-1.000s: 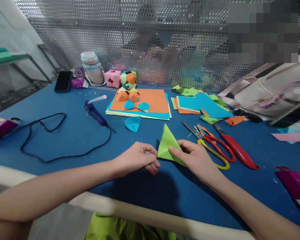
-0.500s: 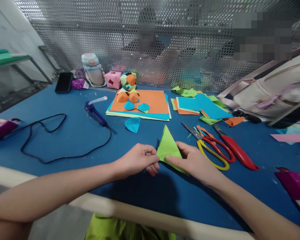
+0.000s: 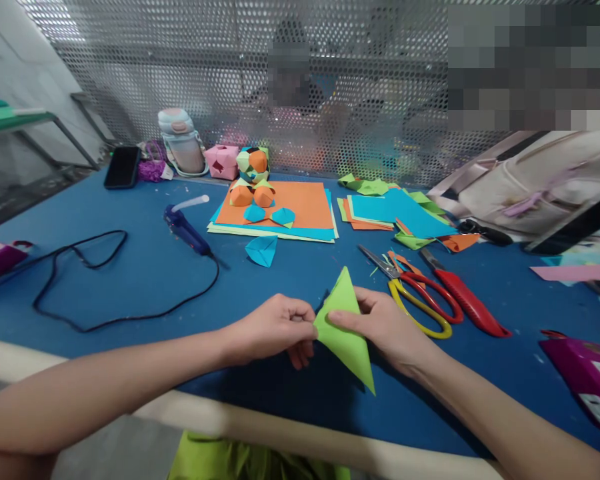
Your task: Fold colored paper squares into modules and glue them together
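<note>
A light green piece of folded paper (image 3: pixel 347 337) is held above the blue table, one point up and another toward me. My right hand (image 3: pixel 387 327) grips its right side, thumb flat on the front and fingers behind. At the paper's left corner, the thumb and fingertips of my left hand (image 3: pixel 277 330) pinch the edge. Beyond my hands lies a small blue folded paper piece (image 3: pixel 262 251). Scissors (image 3: pixel 413 293) with red and yellow handles rest just right of my right hand, beside a red-handled cutter (image 3: pixel 467 297).
A blue glue gun (image 3: pixel 186 230) with its looping cord lies at left. Stacked coloured sheets (image 3: pixel 300 203) carry folded paper pieces. More sheets (image 3: pixel 380 208) and scraps sit at back right. A bottle (image 3: pixel 183 143), phone (image 3: pixel 123 167) and pink paper box (image 3: pixel 222 162) stand along the mesh panel.
The green paper has been turned and tilted, so its lower point now hangs further toward me. My right thumb has moved higher on its face. The view has shifted slightly.
</note>
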### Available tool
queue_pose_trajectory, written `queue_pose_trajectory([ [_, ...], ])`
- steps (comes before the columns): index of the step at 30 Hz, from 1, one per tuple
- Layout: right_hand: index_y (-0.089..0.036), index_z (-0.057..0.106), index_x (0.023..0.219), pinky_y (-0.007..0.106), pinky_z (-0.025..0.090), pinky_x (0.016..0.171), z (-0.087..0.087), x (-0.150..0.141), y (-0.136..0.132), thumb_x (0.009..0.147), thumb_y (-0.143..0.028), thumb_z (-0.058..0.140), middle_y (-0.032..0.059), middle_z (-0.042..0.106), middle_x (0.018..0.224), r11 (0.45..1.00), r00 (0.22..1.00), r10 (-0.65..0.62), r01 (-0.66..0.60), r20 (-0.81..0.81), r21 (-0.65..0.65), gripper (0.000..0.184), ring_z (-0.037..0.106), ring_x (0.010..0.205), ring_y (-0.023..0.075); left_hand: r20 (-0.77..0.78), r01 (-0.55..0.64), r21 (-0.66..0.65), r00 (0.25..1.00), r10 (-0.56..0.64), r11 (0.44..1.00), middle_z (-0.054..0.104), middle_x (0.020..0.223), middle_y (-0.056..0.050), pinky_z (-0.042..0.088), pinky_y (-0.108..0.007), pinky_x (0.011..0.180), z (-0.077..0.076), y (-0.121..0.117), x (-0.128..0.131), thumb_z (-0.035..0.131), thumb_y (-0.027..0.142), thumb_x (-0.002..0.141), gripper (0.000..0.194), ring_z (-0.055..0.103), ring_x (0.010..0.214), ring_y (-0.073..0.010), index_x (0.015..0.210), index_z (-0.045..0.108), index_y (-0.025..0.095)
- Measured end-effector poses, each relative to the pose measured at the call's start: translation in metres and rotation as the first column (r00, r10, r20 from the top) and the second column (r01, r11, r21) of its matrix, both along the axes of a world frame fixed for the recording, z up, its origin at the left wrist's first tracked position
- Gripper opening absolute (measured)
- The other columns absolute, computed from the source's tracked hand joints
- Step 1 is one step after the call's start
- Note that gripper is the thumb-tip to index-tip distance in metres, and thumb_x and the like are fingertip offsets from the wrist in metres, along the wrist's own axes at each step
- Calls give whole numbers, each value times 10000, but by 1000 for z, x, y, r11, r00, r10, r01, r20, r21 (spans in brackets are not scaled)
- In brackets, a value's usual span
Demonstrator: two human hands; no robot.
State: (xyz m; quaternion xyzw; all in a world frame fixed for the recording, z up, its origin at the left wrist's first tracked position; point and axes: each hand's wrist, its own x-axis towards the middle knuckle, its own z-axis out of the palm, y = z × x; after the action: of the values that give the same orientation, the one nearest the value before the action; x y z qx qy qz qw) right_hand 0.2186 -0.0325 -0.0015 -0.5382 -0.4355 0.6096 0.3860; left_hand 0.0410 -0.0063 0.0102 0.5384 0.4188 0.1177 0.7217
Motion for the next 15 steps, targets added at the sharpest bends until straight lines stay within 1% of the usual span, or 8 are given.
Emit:
queue_pose_trajectory([
  [1,-147,630,748,252,426,564,0,-1,-1,574,-386,773,0,620,690,1000,999,17,-17,27,-4,329,534,604,126,-11,16,-6,1000,-16,1000,580,480,25,487,-207,438,0,-1,0,531,160,662,80,566,425,-99,589,510,136],
  [3,-145,614,700,244,404,531,0,-3,-1,600,-419,750,-9,592,646,1000,998,-9,8,63,10,321,509,574,117,-27,43,-21,999,-44,999,574,475,30,483,-201,435,0,-2,1,528,161,663,83,553,409,-89,586,508,137],
  [7,-159,578,650,231,369,507,-4,-3,2,630,-450,724,-31,542,592,991,993,-117,117,2,71,326,467,533,95,-21,61,-26,998,-62,998,575,477,32,486,-198,439,0,-4,1,530,170,664,78,556,410,-87,595,513,137],
  [11,-172,559,662,225,345,493,-5,-1,4,635,-449,724,-44,506,581,977,982,-182,185,-46,102,323,434,511,82,-8,57,-30,998,-58,998,575,480,29,482,-198,434,0,-3,1,540,196,668,87,561,416,-92,608,518,137],
  [13,-177,558,698,221,344,494,-5,0,4,623,-443,736,-48,503,594,975,980,-188,194,-63,111,328,435,516,81,-16,68,-33,997,-69,997,573,478,29,477,-193,428,0,-3,1,541,198,670,93,563,419,-93,604,512,139],
  [15,-180,550,726,215,341,491,-4,0,4,618,-435,742,-52,502,599,981,985,-155,163,-77,107,337,436,517,78,-29,94,-38,995,-95,995,569,475,32,471,-189,423,0,-4,1,535,193,671,95,558,414,-90,597,504,142],
])
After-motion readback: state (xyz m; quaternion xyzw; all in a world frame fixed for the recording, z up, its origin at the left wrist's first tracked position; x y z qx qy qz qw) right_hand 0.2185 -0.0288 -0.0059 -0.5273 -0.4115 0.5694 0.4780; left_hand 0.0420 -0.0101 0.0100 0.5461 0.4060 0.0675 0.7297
